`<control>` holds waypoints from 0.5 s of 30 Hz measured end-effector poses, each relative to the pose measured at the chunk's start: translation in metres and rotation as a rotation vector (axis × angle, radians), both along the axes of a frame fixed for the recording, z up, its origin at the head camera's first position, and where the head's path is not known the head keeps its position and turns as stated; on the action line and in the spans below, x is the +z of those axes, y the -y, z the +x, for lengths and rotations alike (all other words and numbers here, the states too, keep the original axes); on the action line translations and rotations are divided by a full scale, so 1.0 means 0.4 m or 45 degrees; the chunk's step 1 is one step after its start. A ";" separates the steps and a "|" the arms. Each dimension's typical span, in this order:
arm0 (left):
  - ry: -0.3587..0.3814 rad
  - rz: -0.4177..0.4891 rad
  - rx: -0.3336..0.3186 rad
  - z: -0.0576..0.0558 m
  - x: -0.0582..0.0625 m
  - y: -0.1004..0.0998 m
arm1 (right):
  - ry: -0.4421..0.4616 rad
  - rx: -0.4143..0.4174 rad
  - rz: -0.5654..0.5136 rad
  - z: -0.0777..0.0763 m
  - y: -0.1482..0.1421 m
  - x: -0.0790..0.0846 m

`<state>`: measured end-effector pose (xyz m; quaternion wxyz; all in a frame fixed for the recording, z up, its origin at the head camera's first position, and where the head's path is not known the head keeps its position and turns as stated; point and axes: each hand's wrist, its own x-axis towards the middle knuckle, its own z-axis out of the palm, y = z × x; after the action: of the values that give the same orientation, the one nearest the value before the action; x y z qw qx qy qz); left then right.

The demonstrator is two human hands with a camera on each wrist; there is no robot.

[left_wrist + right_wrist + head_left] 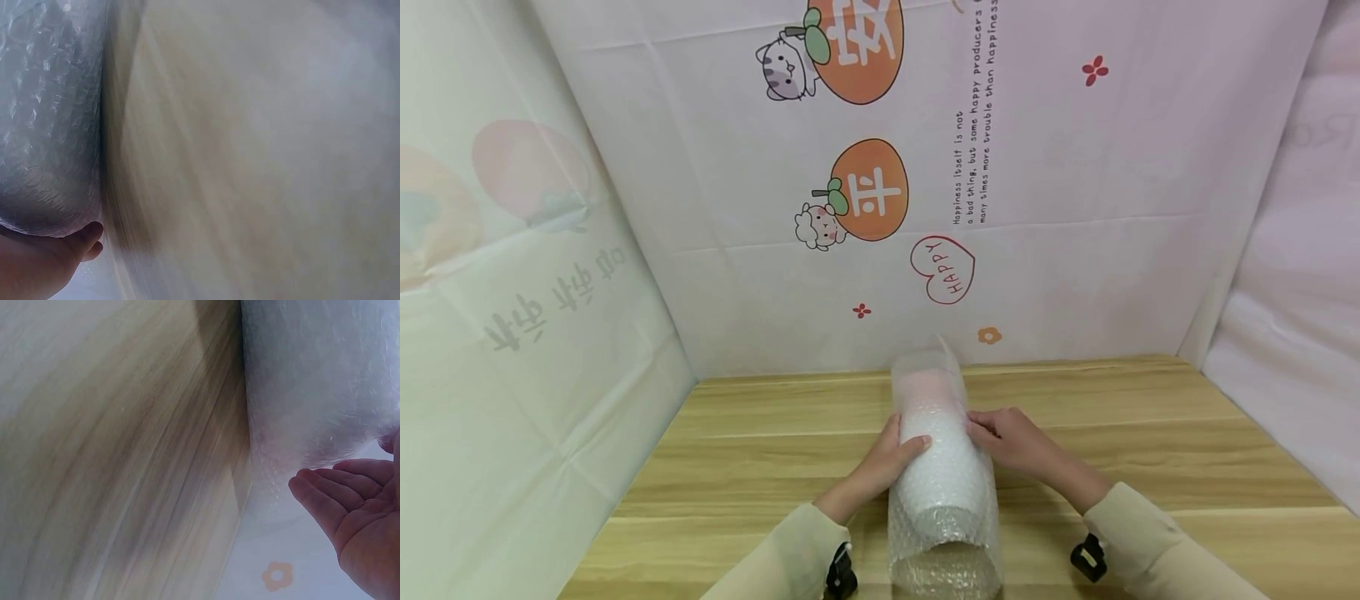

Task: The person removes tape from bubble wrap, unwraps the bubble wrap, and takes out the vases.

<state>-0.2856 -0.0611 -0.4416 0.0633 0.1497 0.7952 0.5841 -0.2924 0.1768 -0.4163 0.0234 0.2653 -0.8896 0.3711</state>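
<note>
Left hand (880, 467): we see the thumb laid over the bubble wrap (943, 479) and the fingers down its left side, so a grip round the roll. Right hand (1018, 446): tips at the roll's right edge, fingers nearly straight in the right wrist view; we can't tell if they pinch film. Roll sits lower centre of frame, running toward the backdrop, near end gaping at the bottom, pinkish tint at the far end; contents unclear to us. We can't tell if its far end touches the desk (760, 467).

Step in hand looks like snugging the wrap. To do it well, we'd say keep the left thumb as anchor, draw the right edge tight and even, press lightly so bubbles survive, and mind that slack near end.

Outward: pale sleeves, a black device by each wrist, wood-grain desk with visible streaks, printed white backdrop (1060, 208) across upper frame with a red heart outline (943, 269), white sheeting at far left and far right
</note>
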 end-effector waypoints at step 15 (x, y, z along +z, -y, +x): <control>-0.015 -0.002 -0.015 -0.014 -0.019 0.004 | -0.049 0.007 0.026 0.001 0.000 -0.003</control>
<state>-0.2913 -0.0627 -0.4490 0.0621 0.1578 0.7952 0.5822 -0.2921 0.1767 -0.4175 0.0366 0.2750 -0.8920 0.3568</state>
